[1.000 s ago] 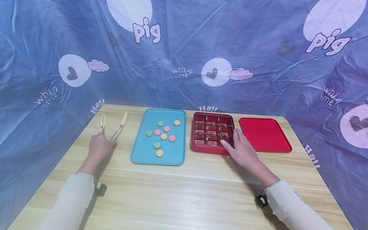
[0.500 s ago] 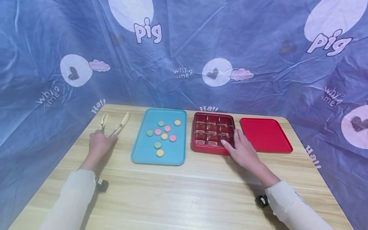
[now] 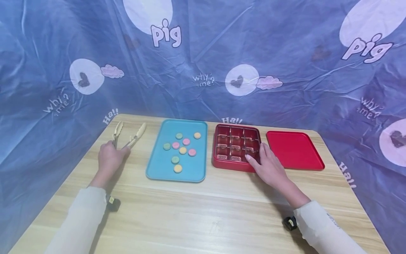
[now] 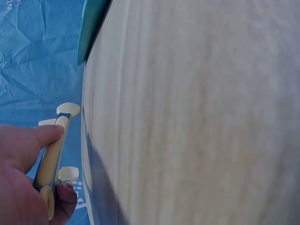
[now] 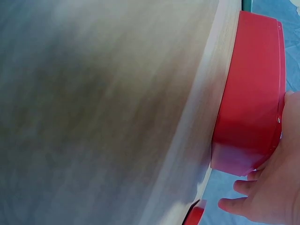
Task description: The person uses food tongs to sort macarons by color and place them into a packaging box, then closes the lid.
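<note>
Tongs (image 3: 140, 131) with metal arms and cream-coloured tips spread wide in the grip of a person's left hand (image 3: 109, 158) at the left of a pale wood-grain table (image 3: 203, 218); whether the tips touch the tabletop is hard to tell. The left wrist view shows the thumb pressed along a cream strip on the handle. Just beside the tongs lies a rectangular sky-blue tray (image 3: 190, 171) with rounded corners, bearing nine small round discs: three green (image 3: 175, 159), three pink (image 3: 191, 152) and three yellow (image 3: 178, 168). Right of it sits a square red box (image 3: 233, 165), its clear plastic insert (image 3: 230, 143) divided into nine compartments. The right hand (image 3: 271, 167) rests at the box's near right corner, thumb over the rim, fingers extended along the right side. Beyond lies a shallow, rimmed red panel (image 3: 296, 150).
</note>
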`<state>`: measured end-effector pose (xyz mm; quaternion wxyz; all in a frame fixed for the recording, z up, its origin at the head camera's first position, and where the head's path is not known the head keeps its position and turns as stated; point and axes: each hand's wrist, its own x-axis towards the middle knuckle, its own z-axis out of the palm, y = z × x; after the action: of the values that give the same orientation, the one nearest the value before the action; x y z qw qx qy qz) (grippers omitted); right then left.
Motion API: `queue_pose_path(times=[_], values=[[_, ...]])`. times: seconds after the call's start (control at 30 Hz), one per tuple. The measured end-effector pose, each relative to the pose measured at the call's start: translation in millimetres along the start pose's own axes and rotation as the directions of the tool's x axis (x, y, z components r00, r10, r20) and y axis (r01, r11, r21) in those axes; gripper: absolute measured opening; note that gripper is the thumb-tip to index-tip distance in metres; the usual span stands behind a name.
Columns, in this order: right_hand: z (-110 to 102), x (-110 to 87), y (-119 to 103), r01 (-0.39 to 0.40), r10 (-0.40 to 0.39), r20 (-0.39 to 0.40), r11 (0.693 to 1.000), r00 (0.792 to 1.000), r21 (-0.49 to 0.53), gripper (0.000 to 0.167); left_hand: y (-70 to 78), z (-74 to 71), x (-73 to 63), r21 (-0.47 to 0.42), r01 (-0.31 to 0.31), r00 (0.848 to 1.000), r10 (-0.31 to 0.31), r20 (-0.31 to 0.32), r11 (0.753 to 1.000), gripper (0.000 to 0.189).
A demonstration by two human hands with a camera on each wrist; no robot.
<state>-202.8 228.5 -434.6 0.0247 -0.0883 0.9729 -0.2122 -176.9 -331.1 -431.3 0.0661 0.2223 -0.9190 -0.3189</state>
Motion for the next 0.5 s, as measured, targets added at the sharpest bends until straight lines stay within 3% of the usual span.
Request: queue_pose_path(times=[0.27,0.5], values=[[-0.5,-0.6,-1.0,0.003,-0.003,-0.004,1.0,1.0,0.003,0.102,3.6,-1.8,-2.2,0.0,-0.045,0.999,0.045,-0.008,0.999,0.076],[-0.5,-1.1,-0.9,0.005,-0.005,-0.001,1.0,1.0,-0.005,0.102,13.9,-1.6,-8.2,-0.086,-0.043,0.998,0.046,0.038,0.995,0.076]])
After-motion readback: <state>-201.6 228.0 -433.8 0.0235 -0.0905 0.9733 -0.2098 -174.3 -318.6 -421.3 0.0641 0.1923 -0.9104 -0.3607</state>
